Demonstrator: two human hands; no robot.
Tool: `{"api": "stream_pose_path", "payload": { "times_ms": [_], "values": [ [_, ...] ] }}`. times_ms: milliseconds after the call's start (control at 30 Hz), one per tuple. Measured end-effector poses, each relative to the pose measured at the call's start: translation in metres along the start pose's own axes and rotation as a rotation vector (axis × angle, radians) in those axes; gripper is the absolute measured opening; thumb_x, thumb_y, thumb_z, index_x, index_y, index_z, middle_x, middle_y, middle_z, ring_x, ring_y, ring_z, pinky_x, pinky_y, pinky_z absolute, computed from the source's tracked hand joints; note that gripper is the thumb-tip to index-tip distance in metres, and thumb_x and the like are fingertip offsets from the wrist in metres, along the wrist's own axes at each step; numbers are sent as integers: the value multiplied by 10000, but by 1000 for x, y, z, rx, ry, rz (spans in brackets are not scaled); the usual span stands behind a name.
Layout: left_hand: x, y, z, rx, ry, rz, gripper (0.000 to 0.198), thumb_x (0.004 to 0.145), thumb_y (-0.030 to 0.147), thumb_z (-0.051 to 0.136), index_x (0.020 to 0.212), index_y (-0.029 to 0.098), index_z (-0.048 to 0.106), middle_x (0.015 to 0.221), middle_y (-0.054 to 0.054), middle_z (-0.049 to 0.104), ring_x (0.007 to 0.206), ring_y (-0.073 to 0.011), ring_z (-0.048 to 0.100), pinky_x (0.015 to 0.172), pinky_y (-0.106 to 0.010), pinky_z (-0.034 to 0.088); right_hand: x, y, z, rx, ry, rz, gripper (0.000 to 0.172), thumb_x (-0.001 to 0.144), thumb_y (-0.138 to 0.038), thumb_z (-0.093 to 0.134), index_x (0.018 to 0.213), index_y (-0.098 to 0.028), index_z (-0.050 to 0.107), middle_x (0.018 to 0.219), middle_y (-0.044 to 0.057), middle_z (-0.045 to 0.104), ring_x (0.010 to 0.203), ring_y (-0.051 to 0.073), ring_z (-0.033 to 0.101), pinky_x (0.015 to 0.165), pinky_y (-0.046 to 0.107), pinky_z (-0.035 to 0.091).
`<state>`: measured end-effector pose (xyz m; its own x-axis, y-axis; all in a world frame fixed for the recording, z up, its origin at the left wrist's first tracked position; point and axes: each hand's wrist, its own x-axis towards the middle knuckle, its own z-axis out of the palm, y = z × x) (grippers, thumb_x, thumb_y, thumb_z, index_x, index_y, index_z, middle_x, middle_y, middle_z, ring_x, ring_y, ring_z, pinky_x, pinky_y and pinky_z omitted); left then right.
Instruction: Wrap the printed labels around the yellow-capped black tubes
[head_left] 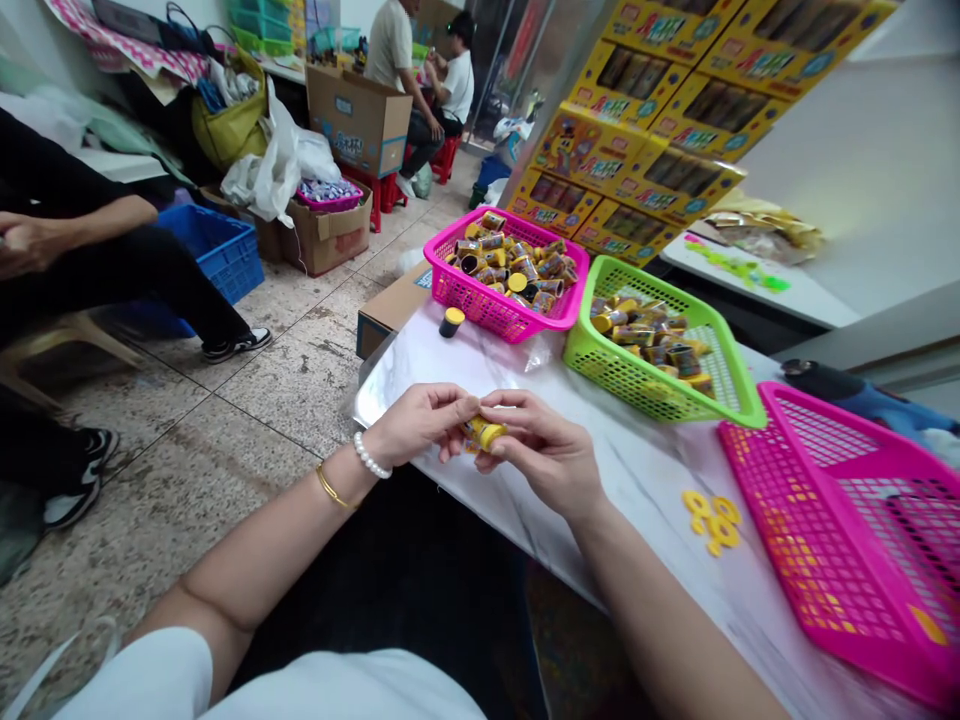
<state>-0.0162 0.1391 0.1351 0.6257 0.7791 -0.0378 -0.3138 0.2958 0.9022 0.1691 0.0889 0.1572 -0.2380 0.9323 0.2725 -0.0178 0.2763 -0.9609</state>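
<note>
Both hands meet over the table's near edge, around one small yellow cylinder [484, 432] with a printed side. My left hand [427, 422], with a pearl bracelet at its wrist, grips the left end between thumb and fingers. The fingers of my right hand [544, 445] close round the yellow right end. Beyond them a pink basket [491, 312] holds many similar small cylinders, some with yellow caps and some showing dark ends. A green basket [645, 385] to its right holds more of them. One dark cylinder with a yellow top [451, 322] stands alone on the table.
Several yellow rings [716, 520] lie on the white table [637, 510], beside a second pink basket [810, 520] at right. Yellow display boxes [600, 150] are stacked behind. At left, a seated person's leg [172, 270] and a blue crate [225, 262] stand on the floor.
</note>
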Motion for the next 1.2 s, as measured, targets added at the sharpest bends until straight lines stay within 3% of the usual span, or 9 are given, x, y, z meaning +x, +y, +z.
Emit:
{"api": "stream_pose_path", "payload": {
  "times_ms": [167,333,433,533,700,833,933,1067,1200],
  "values": [
    [1,4,0,-15,-53,-43,573,661,647,792,903,156,624,541,45,585,351,-56,478,337,-149,353,-3,4,1,73,30,-21,150,787,-223,816,928,-264,787,1090,37,610,579,134,716,503,293,664],
    [0,7,0,80,-38,-86,566,705,708,714,744,162,568,490,38,561,283,-49,412,274,-145,230,0,0,0,16,-13,2,157,820,-296,790,977,-293,784,1070,45,610,708,152,715,567,313,665],
    [0,7,-1,79,-82,-78,586,702,723,705,813,155,607,516,24,591,304,-60,455,293,-148,273,3,-3,-2,-132,27,-65,157,766,-371,837,895,-287,806,943,57,643,828,184,680,680,326,653],
    [1,6,-3,64,-122,-91,575,678,693,749,814,149,623,530,26,593,309,-55,451,293,-149,281,1,-2,-3,-156,84,-103,122,729,-352,866,813,-288,805,855,43,631,761,169,655,654,320,640],
    [3,5,-1,0,-90,-88,584,651,697,764,738,142,606,576,-17,636,388,-72,528,350,-155,384,-1,9,-3,-71,154,-73,123,722,-340,868,788,-284,781,878,28,590,745,162,643,591,322,650],
    [1,2,-1,-75,-113,-24,548,650,569,839,929,128,672,699,-33,671,548,-108,629,484,-190,502,1,15,-6,35,155,24,101,801,-347,801,889,-304,775,967,28,596,785,165,663,582,325,663],
    [-1,0,-3,-38,-89,-6,514,708,565,801,937,125,669,601,-2,627,462,-88,571,416,-168,435,1,15,-8,47,38,103,139,827,-334,777,965,-315,787,1028,36,589,802,171,680,614,360,680],
    [0,0,-5,-12,-85,-44,538,733,566,782,1036,140,654,569,20,624,359,-63,498,343,-155,329,0,12,-8,11,93,8,109,801,-297,805,905,-327,801,933,20,562,771,160,669,615,356,682],
    [3,4,-2,9,-48,-83,562,659,669,775,735,141,598,523,30,582,302,-44,437,280,-151,259,-1,10,-2,-137,81,-78,181,847,-327,764,1027,-331,779,1026,39,593,792,160,682,667,331,659]
  ]
}}
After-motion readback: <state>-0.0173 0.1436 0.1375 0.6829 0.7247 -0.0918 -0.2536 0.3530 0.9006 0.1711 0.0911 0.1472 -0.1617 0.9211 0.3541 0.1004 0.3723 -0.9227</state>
